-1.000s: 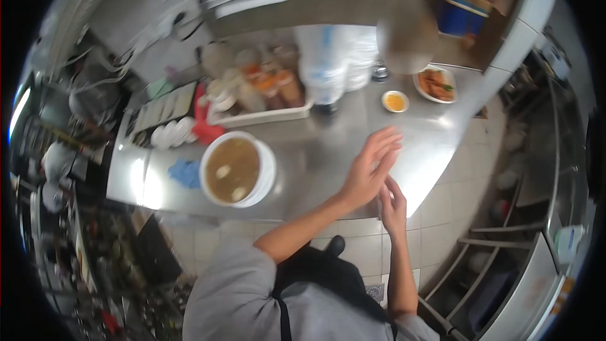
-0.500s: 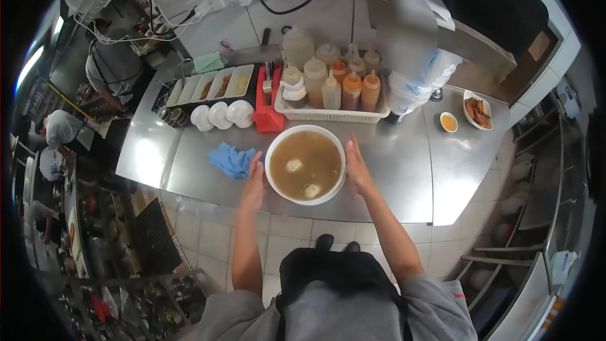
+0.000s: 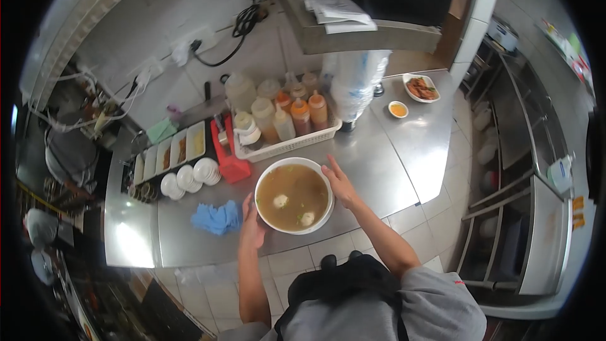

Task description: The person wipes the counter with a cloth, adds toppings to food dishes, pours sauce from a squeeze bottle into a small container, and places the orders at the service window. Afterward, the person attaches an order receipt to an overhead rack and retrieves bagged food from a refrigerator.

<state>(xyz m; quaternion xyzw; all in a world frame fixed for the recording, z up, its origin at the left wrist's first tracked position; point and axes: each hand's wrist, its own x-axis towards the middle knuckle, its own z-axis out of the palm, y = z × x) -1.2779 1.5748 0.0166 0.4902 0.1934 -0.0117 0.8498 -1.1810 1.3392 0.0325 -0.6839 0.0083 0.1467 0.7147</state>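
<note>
A large white bowl (image 3: 314,227) of brown broth (image 3: 293,183) shows at the front edge of the steel counter, with two pale dumpling-like lumps and green bits floating in it. My left hand (image 3: 252,226) presses against the bowl's left side, its fingers partly hidden under the rim. On the opposite side my right hand (image 3: 339,183) grips the bowl, thumb at the rim and the other fingers along the outer wall. A crumpled blue cloth (image 3: 216,218) lies on the counter just left of my left hand.
Behind the bowl stands a white basket (image 3: 287,146) of sauce bottles beside a red holder (image 3: 232,167). Small white dishes (image 3: 189,180) are stacked at left. A dish of food (image 3: 421,88) and a small sauce bowl (image 3: 398,110) sit at right. A person (image 3: 69,155) stands far left.
My view has swung to the right, shifting the counter leftward in the picture. My right hand, which was slightly off the bowl's side, has closed in on it; my left hand stays at its side.
</note>
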